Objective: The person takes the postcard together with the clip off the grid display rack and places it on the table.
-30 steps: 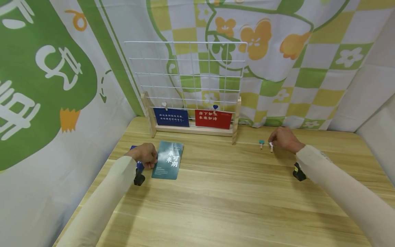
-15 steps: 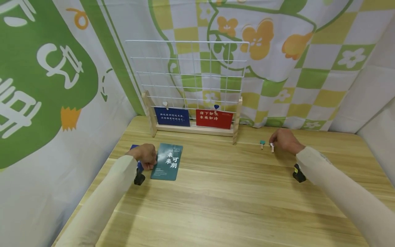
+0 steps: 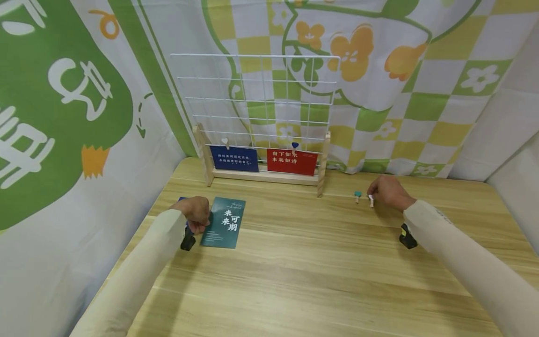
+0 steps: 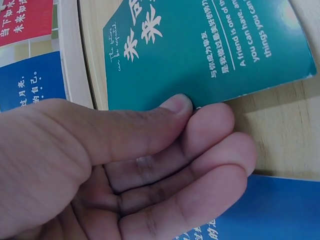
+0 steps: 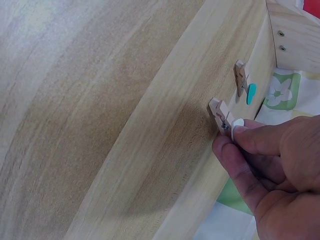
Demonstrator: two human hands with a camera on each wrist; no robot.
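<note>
In the left wrist view, my left hand (image 4: 150,165) pinches the edge of a teal card (image 4: 165,60) between thumb and index finger. The card's far side tilts up off the table. Beneath that hand lies a blue card (image 4: 280,210), mostly covered by it in the head view. At the right, my right hand (image 3: 389,191) pinches a small wooden clothespin (image 5: 220,115) with a white heart by its heart end. Beside it on the table lies another clothespin (image 5: 241,77) with a teal heart.
A white wire grid rack (image 3: 261,100) on a wooden stand (image 3: 269,177) rises at the back of the table (image 3: 294,281). Clipped low on it are a blue card (image 3: 234,159) and a red card (image 3: 292,162). A patterned cloth (image 3: 442,93) hangs behind.
My left hand has moved slightly left and toward me with the teal card, which slid the same way. My right hand has stayed at the white-heart clothespin.
</note>
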